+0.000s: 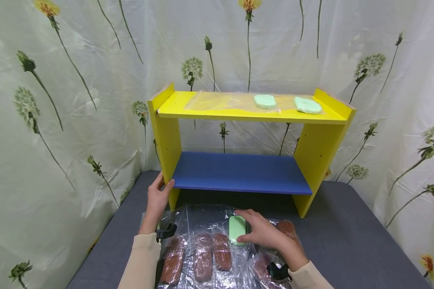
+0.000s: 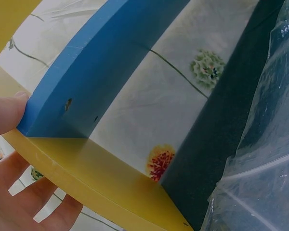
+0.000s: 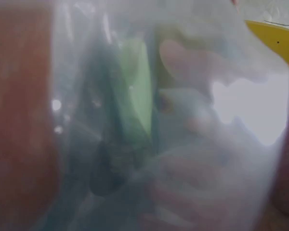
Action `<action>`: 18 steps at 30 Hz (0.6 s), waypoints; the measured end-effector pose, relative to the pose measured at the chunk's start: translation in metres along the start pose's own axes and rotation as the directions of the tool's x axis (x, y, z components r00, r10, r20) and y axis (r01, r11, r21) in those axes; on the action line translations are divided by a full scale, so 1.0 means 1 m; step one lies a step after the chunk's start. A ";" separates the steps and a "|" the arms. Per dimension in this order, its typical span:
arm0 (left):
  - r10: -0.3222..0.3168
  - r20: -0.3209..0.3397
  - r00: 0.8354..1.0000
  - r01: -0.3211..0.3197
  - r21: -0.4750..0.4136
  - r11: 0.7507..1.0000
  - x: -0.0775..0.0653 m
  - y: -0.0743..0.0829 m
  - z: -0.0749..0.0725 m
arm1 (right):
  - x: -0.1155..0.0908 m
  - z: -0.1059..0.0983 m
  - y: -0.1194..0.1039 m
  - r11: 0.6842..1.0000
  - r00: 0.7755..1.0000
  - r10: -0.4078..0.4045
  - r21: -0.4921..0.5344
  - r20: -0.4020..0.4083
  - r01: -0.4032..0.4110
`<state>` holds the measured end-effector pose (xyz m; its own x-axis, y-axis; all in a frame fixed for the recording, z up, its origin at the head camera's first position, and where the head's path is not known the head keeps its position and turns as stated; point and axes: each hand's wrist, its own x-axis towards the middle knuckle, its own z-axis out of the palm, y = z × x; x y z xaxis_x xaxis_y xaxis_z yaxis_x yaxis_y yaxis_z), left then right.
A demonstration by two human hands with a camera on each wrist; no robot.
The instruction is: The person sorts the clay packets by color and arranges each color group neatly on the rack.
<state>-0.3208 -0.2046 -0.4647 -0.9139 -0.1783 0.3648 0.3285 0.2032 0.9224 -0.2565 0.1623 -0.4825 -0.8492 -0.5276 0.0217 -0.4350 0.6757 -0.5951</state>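
Green bar [image 1: 236, 230] lies under clear plastic [image 1: 209, 212] on the dark grey table [image 1: 347, 224], in front of the shelf unit and right of the middle brown pieces. From the left, one patterned curtain [image 1: 105, 120] with flowers and dandelions hangs behind everything. Next comes the left hand [image 1: 159, 194], one black wristband [image 1: 166, 232] on its wrist; it grips the left of two yellow side panels [image 1: 166, 148], thumb at the front by the blue board, fingers round the outer face. The shelf unit has two boards: one yellow top board [image 1: 217, 114], one blue board [image 1: 235, 172] beneath it.

Five brown slabs [image 1: 203, 257] can be counted under plastic, three left of the bar and two right of it; the number of bags is unclear. Single and pale green, the bar is a smooth, flat, rounded oblong, its long side running away from the person. Just right of it, the right hand [image 1: 262, 230] curves fingers round the far end and thumb near the lower right edge; whether it grasps the bar, I cannot tell. A second black wristband [image 1: 278, 271] shows there. Two mint pieces [image 1: 265, 101], rounded, lie on the top board's right half.
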 end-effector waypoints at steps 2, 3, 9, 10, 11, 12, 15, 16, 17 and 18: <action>-0.004 0.000 1.000 0.004 0.004 1.000 0.000 0.001 0.000 | 0.000 0.003 0.001 1.000 1.000 0.001 -0.018 0.007 0.000; -0.004 0.002 1.000 0.004 0.006 1.000 0.000 0.001 -0.001 | 0.000 0.004 0.002 1.000 1.000 0.000 -0.028 0.010 0.001; -0.014 0.005 1.000 0.014 0.012 1.000 0.000 0.001 -0.001 | 0.000 0.008 0.003 0.997 0.999 0.028 -0.070 0.031 -0.026; -0.015 0.008 1.000 0.015 0.011 1.000 0.000 0.001 -0.001 | 0.000 0.008 0.003 0.997 0.999 0.035 -0.071 0.031 -0.032; -0.011 0.011 1.000 0.011 0.007 1.000 0.000 0.002 -0.001 | 0.001 0.009 0.003 0.997 0.999 0.038 -0.071 0.031 -0.035; -0.015 0.016 1.000 0.015 0.008 1.000 -0.001 0.006 -0.002 | 0.001 0.009 0.003 0.997 0.999 0.039 -0.071 0.029 -0.037; -0.021 0.033 0.999 0.021 0.014 1.000 -0.006 0.023 -0.003 | 0.001 0.010 0.003 0.997 1.000 0.021 -0.068 0.017 -0.020; -0.025 0.038 0.999 0.024 0.017 1.000 -0.008 0.028 -0.003 | 0.001 0.010 0.003 0.998 1.000 0.013 -0.068 0.013 -0.012; -0.030 0.040 0.999 0.030 0.016 0.999 -0.008 0.028 -0.003 | 0.001 0.010 0.003 0.998 1.000 0.004 -0.067 0.009 -0.003; -0.036 0.041 0.999 0.036 0.017 0.999 -0.008 0.029 -0.003 | 0.001 0.010 0.003 0.998 1.000 -0.004 -0.066 0.006 0.005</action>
<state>-0.3039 -0.1999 -0.4408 -0.9341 -0.1462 0.3257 0.2918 0.2127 0.9325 -0.2558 0.1584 -0.4924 -0.8456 -0.5334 0.0199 -0.4580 0.7059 -0.5403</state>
